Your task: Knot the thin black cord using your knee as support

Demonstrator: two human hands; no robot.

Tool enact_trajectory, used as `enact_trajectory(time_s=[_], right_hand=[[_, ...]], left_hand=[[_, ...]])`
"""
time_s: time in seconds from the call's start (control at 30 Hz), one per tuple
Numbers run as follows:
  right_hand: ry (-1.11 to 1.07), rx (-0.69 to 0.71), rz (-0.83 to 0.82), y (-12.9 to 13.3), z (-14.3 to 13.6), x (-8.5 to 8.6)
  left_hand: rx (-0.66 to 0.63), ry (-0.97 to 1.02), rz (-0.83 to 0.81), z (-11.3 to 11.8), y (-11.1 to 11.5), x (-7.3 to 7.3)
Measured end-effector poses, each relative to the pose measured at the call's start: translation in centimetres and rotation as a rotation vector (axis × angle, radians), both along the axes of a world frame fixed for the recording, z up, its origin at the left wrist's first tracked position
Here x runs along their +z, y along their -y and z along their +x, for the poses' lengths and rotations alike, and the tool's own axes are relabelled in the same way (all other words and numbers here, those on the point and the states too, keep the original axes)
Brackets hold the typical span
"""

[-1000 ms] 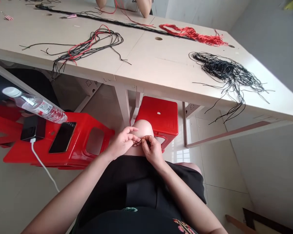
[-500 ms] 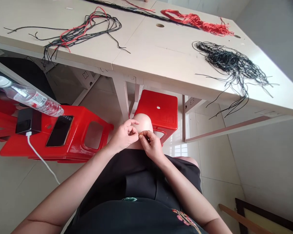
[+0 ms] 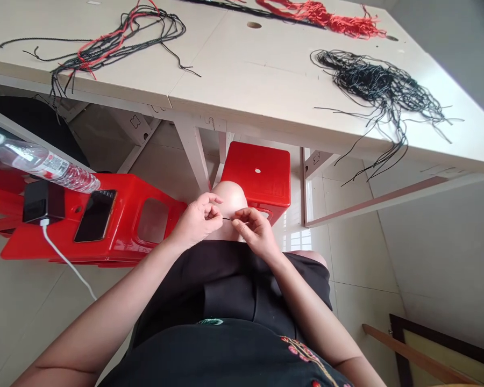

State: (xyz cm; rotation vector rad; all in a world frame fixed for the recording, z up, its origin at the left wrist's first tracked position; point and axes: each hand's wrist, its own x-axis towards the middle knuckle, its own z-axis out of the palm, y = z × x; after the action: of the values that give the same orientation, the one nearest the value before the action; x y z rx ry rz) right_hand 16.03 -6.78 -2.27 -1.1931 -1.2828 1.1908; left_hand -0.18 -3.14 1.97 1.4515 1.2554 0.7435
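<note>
A short stretch of thin black cord (image 3: 227, 219) spans the gap between my hands, above my bare knee. My left hand (image 3: 199, 217) pinches one end between thumb and forefinger. At the other side my right hand (image 3: 255, 228) grips the cord the same way, thumb against the fingers. Most of the cord is hidden by the fingers. On the table lie a tangled bundle of black cords (image 3: 371, 83), a bundle of red cords (image 3: 339, 22) and a looped group of black braided cords (image 3: 145, 40) with a red one among them.
The pale table (image 3: 242, 91) has its front edge beyond my knees. A red stool (image 3: 262, 166) stands under it. Left, another red stool (image 3: 131, 215) carries a phone (image 3: 95, 216), a black charger (image 3: 44, 201) with a white cable, and a plastic bottle (image 3: 48, 164).
My hands have drawn slightly apart, so a piece of black cord now shows between them. The camera view has shifted a little, moving the table upward in the picture.
</note>
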Motion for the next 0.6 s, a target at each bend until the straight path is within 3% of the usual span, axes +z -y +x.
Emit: enact_trajectory(time_s=[0.27, 0.6], right_hand=[[0.397, 0.022, 0.270, -0.1, -0.4, 0.3], [0.267, -0.018, 0.024, -0.2, -1.3, 0.8]], left_hand=[[-0.030, -0.014, 0.022, 0.1, 0.0, -0.2], [-0.052, -0.247, 0.147, 0.1, 1.3, 0.3]])
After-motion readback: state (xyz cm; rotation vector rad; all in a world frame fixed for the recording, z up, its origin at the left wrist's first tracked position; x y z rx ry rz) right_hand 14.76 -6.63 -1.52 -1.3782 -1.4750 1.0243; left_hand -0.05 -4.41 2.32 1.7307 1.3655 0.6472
